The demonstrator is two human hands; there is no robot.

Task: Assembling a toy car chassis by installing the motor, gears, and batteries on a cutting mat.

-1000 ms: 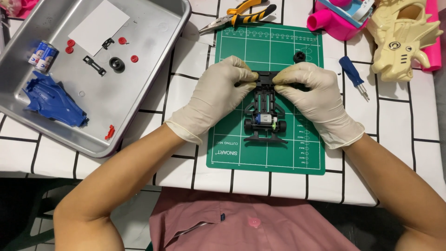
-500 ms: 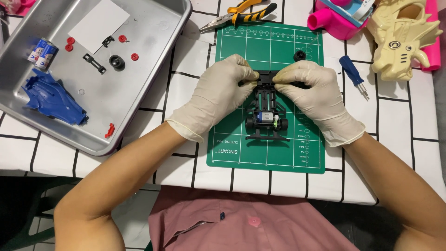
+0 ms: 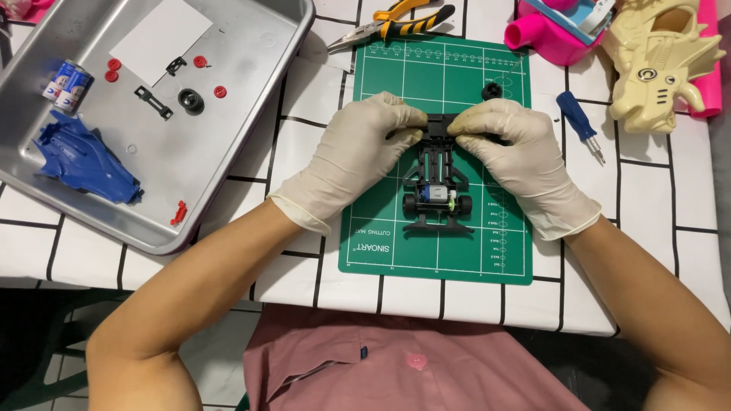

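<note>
Hands unmoved: L hand [image 3: 356,156] + R hand [image 3: 519,156] pinch car chassis [image 3: 437,183]; tray [image 3: 251,144] holds blue shell [image 3: 82,158].

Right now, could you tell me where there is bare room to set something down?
Free patches: the green cutting mat below the black toy car chassis, and the metal tray between the white paper and its right wall. Crowded: the far right corner around the cream toy.

Green mat [image 3: 396,243], blue shell [image 3: 84,156], white-gridded table [image 3: 297,144].
</note>
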